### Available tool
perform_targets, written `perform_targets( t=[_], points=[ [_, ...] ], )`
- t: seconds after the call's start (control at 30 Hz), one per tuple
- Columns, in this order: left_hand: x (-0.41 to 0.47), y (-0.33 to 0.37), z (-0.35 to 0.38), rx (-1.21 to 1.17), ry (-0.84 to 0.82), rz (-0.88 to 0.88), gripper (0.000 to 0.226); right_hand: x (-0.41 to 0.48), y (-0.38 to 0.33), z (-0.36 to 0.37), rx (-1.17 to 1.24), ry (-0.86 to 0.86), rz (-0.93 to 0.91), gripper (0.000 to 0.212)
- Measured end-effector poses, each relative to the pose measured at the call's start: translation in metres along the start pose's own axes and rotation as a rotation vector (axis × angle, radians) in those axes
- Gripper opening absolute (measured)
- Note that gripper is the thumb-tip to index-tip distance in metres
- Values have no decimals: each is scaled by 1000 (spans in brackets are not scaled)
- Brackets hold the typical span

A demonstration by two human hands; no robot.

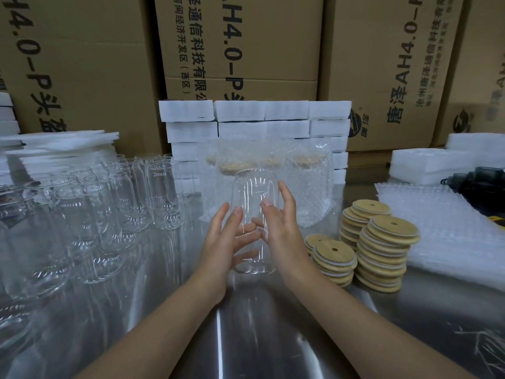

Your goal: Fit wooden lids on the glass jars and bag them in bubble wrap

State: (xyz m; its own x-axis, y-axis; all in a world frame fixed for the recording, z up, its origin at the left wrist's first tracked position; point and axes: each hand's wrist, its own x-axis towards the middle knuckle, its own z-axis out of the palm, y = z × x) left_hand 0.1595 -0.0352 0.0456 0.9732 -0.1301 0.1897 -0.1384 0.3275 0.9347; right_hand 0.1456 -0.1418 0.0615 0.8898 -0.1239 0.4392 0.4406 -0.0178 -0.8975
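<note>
A glass jar (pixel 254 192) stands upright and lidless in the middle of the steel bench (pixel 259 329), caught between both hands; whether its base rests on the bench or hangs just above it I cannot tell. The left hand (pixel 221 247) grips the jar's left side with spread fingers, some on the near face and others showing through the glass behind it. The right hand (pixel 284 233) is mostly open, its straight fingers laid up the jar's right side and the thumb tip touching the front. To the left a crowd of empty jars (pixel 123 195) stands close together. Just right of the hands are stacks of round wooden lids (pixel 382 250), each with a small hole. Beyond them lies a flat pile of bubble wrap bags (pixel 442 231), and a dark object (pixel 478 187) sits at its far edge. Behind the held jar stand wrapped jars (pixel 308 187) with lids on, in front of a wall of white foam blocks (pixel 254 113). Printed cardboard boxes (pixel 240 36) fill the background.
</note>
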Motion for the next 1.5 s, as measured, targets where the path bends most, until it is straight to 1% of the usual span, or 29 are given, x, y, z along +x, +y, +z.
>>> perform_targets(
  t=[0.07,0.17,0.23,0.33,0.43,0.53,0.63,0.73,0.77,0.8,0.83,0.9,0.93,0.97,1.1,1.2,1.33,1.43,1.5],
  points=[
    [1,0,0,-2,-44,-64,62,-1,0,1,-19,15,10,40],
    [2,0,1,28,-102,-101,61,-2,3,2,-6,25,-1,38],
    [-1,1,2,91,-108,-77,66,-3,3,0,-14,28,-17,40],
    [-3,1,3,170,-114,-17,85,-5,5,-2,-36,10,-37,45],
    [-4,2,3,197,-88,-12,80,-7,5,-2,-35,1,-26,46],
    [-6,3,2,229,-49,9,90,-7,3,-1,-31,14,-23,44],
    [-5,2,0,200,-40,18,91,-6,1,0,-38,35,-36,44],
    [-4,3,-1,182,-17,39,99,-4,-2,-1,-29,61,-30,47],
    [-4,4,0,165,-3,36,99,-2,-2,-1,-12,70,-16,47],
    [-4,4,0,139,5,28,94,-1,-2,-1,10,77,-4,42],
    [-3,5,0,108,4,18,86,1,-2,-2,33,79,10,36],
    [-2,6,1,34,-16,-17,65,3,-1,-2,79,82,40,31],
    [-2,6,1,-1,-32,-43,60,4,0,-3,89,79,52,31],
    [-1,7,0,-22,-55,-69,59,5,0,-4,94,75,61,32],
    [-1,7,3,-8,-111,-134,66,5,2,-4,88,90,69,35],
    [-7,3,7,105,-124,-118,63,2,1,-3,16,83,25,44],
    [-9,-1,6,230,-32,6,91,-3,-2,-1,-39,50,-28,60],
    [-8,0,7,281,18,59,100,-3,1,0,-29,51,-25,58],
    [-9,1,8,374,83,126,101,-2,3,-1,-31,54,-21,56]
  ],
)
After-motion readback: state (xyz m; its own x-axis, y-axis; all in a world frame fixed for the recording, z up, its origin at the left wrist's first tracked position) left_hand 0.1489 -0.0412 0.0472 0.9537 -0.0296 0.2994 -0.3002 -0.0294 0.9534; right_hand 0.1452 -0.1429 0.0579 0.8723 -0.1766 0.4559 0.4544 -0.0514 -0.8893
